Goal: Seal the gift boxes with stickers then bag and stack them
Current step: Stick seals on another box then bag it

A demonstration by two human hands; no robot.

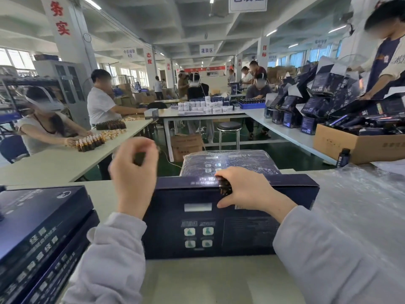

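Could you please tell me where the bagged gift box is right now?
The bagged box lies centre in the head view, just behind the unbagged box whose top edge the right hand grips.

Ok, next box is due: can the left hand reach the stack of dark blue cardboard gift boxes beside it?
Probably yes: the left hand is raised beside the stack of dark blue cardboard gift boxes, nothing between, though its grip holds a small dark piece.

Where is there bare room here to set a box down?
Bare tabletop lies on the near side of the gift box; a narrow strip separates it from the left stack. Plastic wrap covers the right; a bagged box crowds the back.
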